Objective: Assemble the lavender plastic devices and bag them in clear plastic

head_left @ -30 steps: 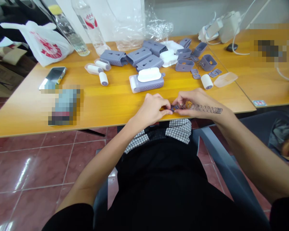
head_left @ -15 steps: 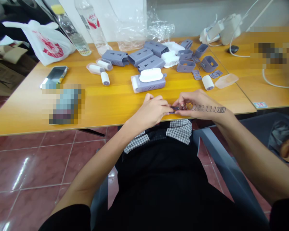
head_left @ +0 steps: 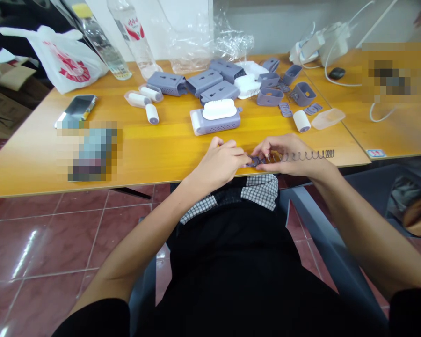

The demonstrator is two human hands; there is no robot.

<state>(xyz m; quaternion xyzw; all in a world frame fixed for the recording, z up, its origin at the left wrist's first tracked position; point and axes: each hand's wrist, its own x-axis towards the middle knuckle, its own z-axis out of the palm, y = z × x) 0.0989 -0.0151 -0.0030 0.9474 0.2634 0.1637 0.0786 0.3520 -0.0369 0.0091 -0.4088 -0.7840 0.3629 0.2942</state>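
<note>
Both my hands meet over the front edge of the wooden table [head_left: 154,154]. My left hand [head_left: 217,164] pinches a small grey-violet plastic part [head_left: 256,161] at its fingertips. My right hand [head_left: 284,152] holds the near end of a dark metal coil spring [head_left: 307,155], whose far end sticks out to the right, free. The fingers hide where spring and part join. Ahead of my hands lie a violet perforated housing with a white top [head_left: 215,120], several similar housings and white rollers [head_left: 152,113].
Clear plastic bottles [head_left: 124,35], a white-and-red carrier bag [head_left: 61,61] and a phone [head_left: 77,110] stand along the table's far left. A blurred patch [head_left: 91,152] covers something on it. A second table [head_left: 351,79] adjoins on the right, with a white adapter [head_left: 331,44] and cables.
The spring has swung away from my right forearm and now points out to the right, past my wrist. My right hand has shifted slightly, and the view has tilted a little.
</note>
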